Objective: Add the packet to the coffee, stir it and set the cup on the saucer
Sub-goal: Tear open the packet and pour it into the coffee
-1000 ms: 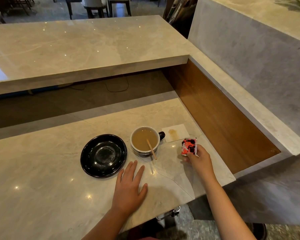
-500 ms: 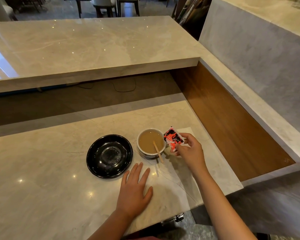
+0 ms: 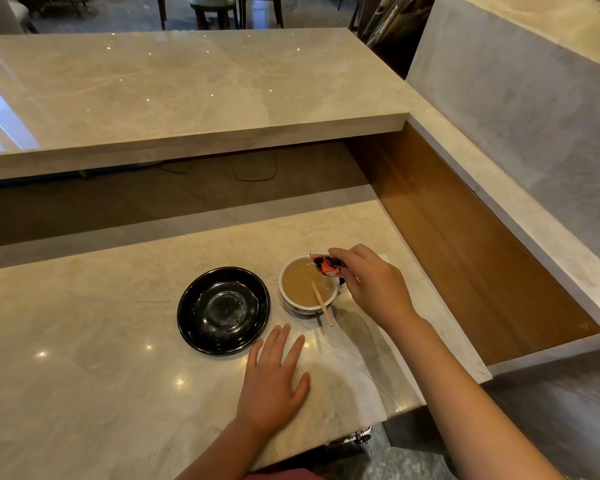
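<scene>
Head view: coffee [image 3: 300, 285] in cup [image 3: 291, 304]

marble counter [image 3: 84, 393] | raised ledge [image 3: 187, 98] | chairs [image 3: 219, 8] behind

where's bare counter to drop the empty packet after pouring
Bare counter lies left of the saucer, and behind the cup. Crowded: between saucer, cup, stirrer and left hand.
</scene>
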